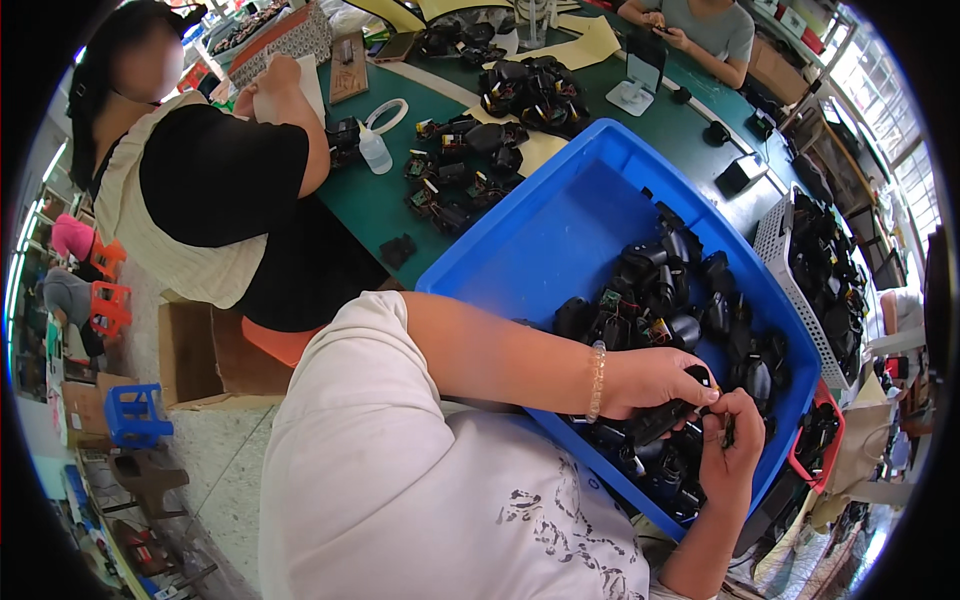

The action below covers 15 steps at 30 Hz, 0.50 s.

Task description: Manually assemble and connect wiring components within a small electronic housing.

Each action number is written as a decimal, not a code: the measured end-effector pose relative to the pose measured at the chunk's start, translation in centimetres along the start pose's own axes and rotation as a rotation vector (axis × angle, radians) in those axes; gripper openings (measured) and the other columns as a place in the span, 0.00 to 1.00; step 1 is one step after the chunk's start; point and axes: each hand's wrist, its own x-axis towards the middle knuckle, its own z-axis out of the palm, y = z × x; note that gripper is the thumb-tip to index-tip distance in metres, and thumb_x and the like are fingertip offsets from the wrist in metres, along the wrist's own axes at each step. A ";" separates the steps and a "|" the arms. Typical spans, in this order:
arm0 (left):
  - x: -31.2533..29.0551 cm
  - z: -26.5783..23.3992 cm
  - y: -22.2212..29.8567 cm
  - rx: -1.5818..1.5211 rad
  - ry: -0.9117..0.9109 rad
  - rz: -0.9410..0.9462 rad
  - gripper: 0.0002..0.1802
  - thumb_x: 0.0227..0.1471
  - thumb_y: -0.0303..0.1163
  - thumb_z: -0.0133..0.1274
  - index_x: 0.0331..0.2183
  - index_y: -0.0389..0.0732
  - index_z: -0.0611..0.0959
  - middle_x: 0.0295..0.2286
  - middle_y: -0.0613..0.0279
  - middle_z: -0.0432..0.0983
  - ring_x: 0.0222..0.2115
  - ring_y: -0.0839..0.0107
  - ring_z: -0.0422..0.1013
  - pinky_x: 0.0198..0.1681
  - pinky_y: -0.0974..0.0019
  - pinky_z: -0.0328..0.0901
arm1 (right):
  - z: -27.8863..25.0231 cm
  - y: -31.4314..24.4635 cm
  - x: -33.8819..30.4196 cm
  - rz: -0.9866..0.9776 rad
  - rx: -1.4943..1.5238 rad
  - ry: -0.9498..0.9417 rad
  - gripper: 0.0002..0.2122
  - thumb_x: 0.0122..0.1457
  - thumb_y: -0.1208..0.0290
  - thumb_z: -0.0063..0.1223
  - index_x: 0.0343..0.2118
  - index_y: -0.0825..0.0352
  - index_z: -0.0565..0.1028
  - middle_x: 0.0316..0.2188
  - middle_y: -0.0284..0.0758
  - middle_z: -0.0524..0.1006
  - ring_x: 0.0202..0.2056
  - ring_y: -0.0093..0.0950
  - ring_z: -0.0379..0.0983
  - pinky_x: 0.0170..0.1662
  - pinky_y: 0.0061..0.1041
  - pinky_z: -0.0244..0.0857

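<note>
My left hand (655, 383), with a beaded bracelet at the wrist, is closed around a black plastic device part (660, 420). Close beside it, my right hand (735, 437) has its fingers pinched together near the part's end. A small dark piece shows at the right fingers, too small to name. Both hands are over a large blue plastic bin (540, 225). Beneath and around them in the bin lies a heap of black plastic device parts (655, 280), some with small circuit boards and wires showing.
A green worktable (350, 215) carries piles of similar black parts (535, 90), a white squeeze bottle (374, 152) and a small stand mirror (637, 85). A grey crate (775, 235) of black parts stands right of the bin, a red tray (822, 440) below it. Co-workers sit at left and far side.
</note>
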 end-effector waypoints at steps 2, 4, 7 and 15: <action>-0.1 0.2 0.1 -0.016 -0.009 -0.004 0.15 0.48 0.35 0.57 0.37 0.40 0.73 0.26 0.63 0.69 0.24 0.75 0.68 0.27 0.70 0.65 | 0.2 0.0 -0.1 -0.051 -0.051 0.051 0.05 0.48 0.80 0.51 0.24 0.67 0.66 0.17 0.34 0.64 0.20 0.29 0.59 0.24 0.26 0.51; -0.2 0.3 0.2 -0.032 -0.029 0.012 0.15 0.48 0.36 0.56 0.37 0.40 0.73 0.26 0.63 0.69 0.24 0.74 0.68 0.28 0.70 0.66 | 0.5 -0.1 -0.2 -0.101 -0.079 0.110 0.05 0.49 0.79 0.51 0.24 0.67 0.66 0.17 0.35 0.64 0.20 0.30 0.60 0.25 0.26 0.51; 0.2 0.0 -0.2 -0.044 -0.084 0.055 0.16 0.48 0.36 0.56 0.37 0.40 0.73 0.27 0.63 0.69 0.25 0.74 0.68 0.28 0.68 0.66 | 0.9 0.1 -0.9 -0.137 -0.109 0.198 0.05 0.51 0.78 0.50 0.25 0.67 0.66 0.17 0.35 0.64 0.20 0.30 0.60 0.25 0.26 0.53; -0.3 0.4 -0.1 -0.111 -0.095 0.063 0.16 0.48 0.36 0.56 0.38 0.39 0.72 0.28 0.62 0.69 0.25 0.73 0.68 0.28 0.68 0.66 | 2.1 1.1 -1.2 -0.226 0.029 0.290 0.04 0.58 0.74 0.45 0.31 0.68 0.64 0.23 0.35 0.64 0.23 0.26 0.62 0.26 0.21 0.55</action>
